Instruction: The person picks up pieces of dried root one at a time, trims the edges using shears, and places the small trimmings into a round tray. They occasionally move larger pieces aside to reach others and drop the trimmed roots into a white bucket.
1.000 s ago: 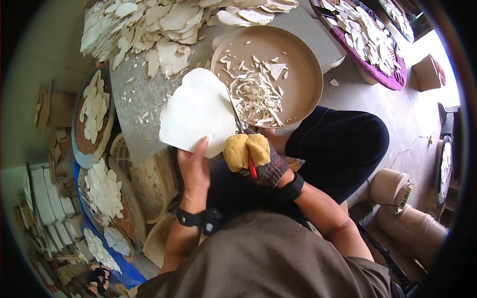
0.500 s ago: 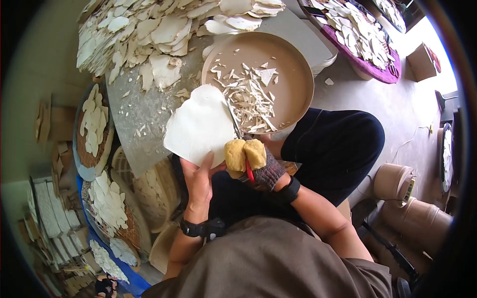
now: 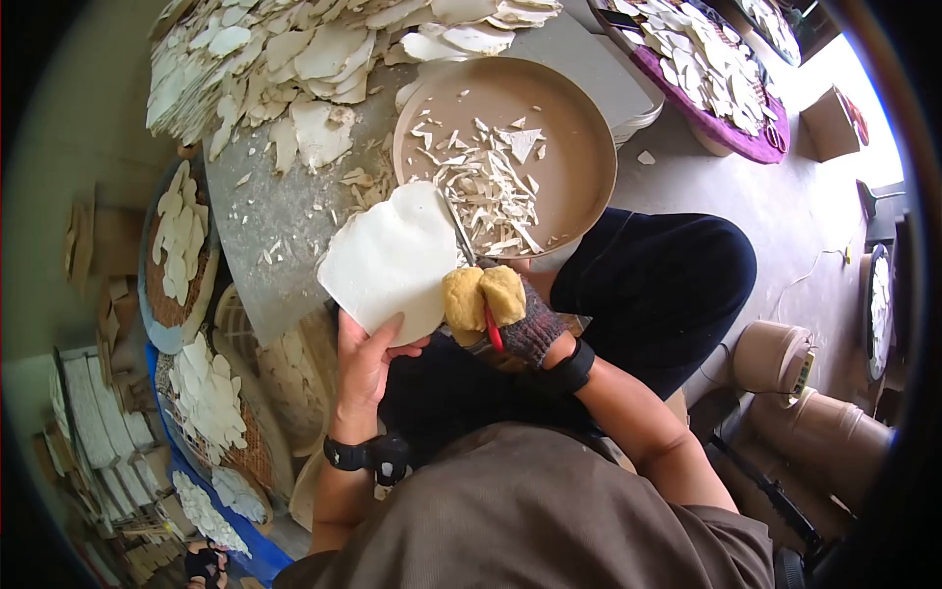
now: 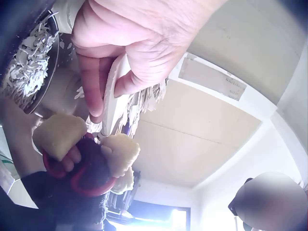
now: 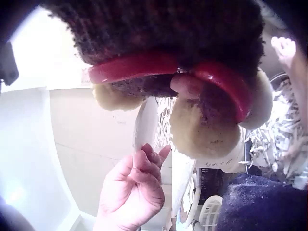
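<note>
Pinching the white sheet [image 3: 388,257] at its near edge, the left hand [image 3: 365,365] holds it above the table [image 3: 260,231]. The gloved right hand [image 3: 510,314] grips red-handled scissors [image 3: 488,312] whose blades meet the sheet's right edge, beside the round tray [image 3: 579,137] of trimmings [image 3: 486,187].

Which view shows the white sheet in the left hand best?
The head view: the whole sheet faces the camera, gripped by the left hand. Both wrist views catch only its thin edge.
</note>
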Demonstrator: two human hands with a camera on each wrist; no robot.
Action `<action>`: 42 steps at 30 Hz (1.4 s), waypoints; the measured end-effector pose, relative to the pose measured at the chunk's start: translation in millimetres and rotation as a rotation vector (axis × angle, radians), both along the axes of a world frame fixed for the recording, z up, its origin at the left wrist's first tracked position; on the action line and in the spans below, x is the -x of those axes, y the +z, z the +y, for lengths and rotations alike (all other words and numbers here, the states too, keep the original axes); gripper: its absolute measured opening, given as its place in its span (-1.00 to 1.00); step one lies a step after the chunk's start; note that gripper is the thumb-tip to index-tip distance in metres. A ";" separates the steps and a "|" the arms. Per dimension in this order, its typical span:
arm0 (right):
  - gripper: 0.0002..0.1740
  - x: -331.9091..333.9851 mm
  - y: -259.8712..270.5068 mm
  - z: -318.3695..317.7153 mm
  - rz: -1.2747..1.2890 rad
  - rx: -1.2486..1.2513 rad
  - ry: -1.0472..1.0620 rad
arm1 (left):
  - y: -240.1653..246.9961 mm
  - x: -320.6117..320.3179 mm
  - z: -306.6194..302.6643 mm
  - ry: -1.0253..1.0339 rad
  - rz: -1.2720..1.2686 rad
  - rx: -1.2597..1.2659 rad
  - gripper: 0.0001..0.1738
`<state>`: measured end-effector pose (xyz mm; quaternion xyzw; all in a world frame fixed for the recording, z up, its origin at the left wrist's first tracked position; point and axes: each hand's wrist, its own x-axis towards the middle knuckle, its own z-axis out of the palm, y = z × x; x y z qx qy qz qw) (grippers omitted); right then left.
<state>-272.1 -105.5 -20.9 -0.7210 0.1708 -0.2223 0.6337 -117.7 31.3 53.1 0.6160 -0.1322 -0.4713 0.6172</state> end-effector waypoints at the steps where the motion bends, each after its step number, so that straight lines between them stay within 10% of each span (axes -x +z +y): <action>1: -0.69 -0.2 0.0 1.4 0.017 -0.206 0.037 | 0.7 -1.5 0.4 -0.003 -0.004 -0.003 -0.41; 4: -0.65 4.8 -8.5 -5.6 0.082 0.053 0.142 | 3.8 -6.4 2.5 -0.030 -0.004 -0.019 -0.38; 10: -0.38 11.4 -32.8 0.3 0.111 -0.479 0.126 | 7.5 -29.2 10.1 -0.148 0.017 -0.089 -0.33; 16: -0.58 -1.2 -94.3 14.0 -0.204 -1.052 0.018 | 10.9 -46.5 4.7 -0.225 -0.016 -0.070 -0.26; 19: -0.55 10.3 -57.2 -2.9 -0.126 -0.263 0.101 | 18.0 -50.0 2.9 -0.281 -0.027 -0.067 -0.24; 31: -0.50 14.2 -14.9 1.3 -0.111 -0.254 0.268 | 2.6 -58.1 -17.3 0.246 -0.222 0.142 -0.30; 42: -0.53 16.2 -15.8 -12.8 0.099 -0.337 0.386 | 8.3 -82.0 -32.2 0.005 -0.267 0.164 -0.25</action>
